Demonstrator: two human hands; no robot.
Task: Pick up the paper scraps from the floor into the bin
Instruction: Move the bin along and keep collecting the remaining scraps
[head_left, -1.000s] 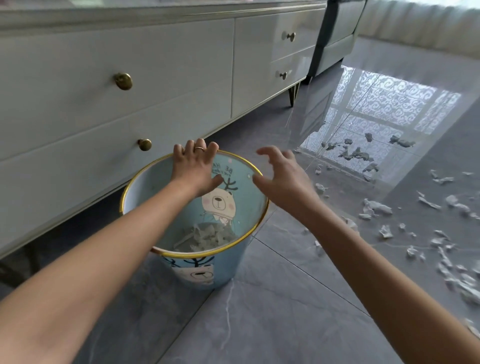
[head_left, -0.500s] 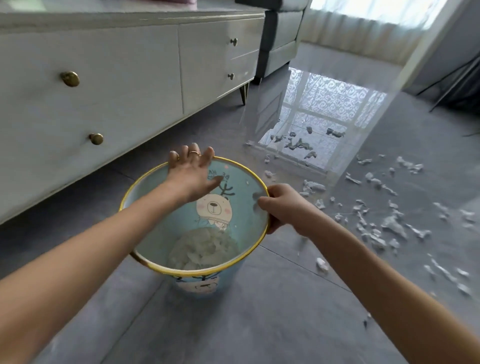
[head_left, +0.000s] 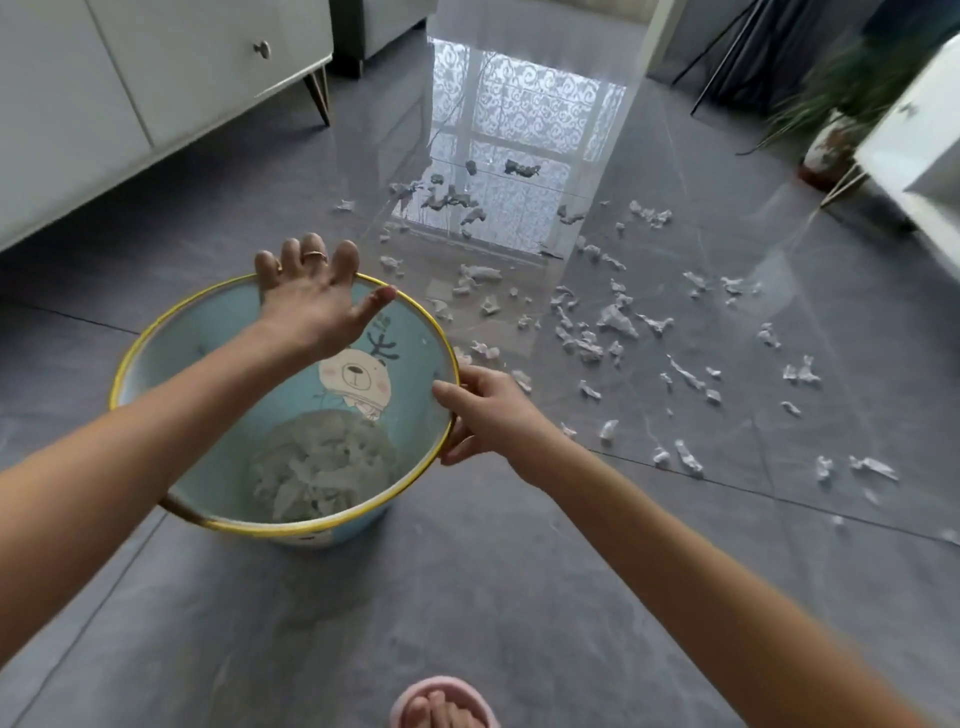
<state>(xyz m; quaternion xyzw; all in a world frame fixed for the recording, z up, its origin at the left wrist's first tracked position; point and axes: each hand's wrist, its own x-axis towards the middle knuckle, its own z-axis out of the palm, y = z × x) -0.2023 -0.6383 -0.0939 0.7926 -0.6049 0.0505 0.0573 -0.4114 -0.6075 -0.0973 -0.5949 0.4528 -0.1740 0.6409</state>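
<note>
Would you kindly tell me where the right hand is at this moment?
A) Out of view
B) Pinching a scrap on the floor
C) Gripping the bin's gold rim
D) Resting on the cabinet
C: the right hand closes around the near-right edge of the blue bin's gold rim, thumb inside, fingers outside.

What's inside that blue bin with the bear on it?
The bin holds a heap of crumpled paper scraps at the bottom. The left forearm crosses over the opening and covers part of the inside, and whatever lies under the heap is hidden.
</note>
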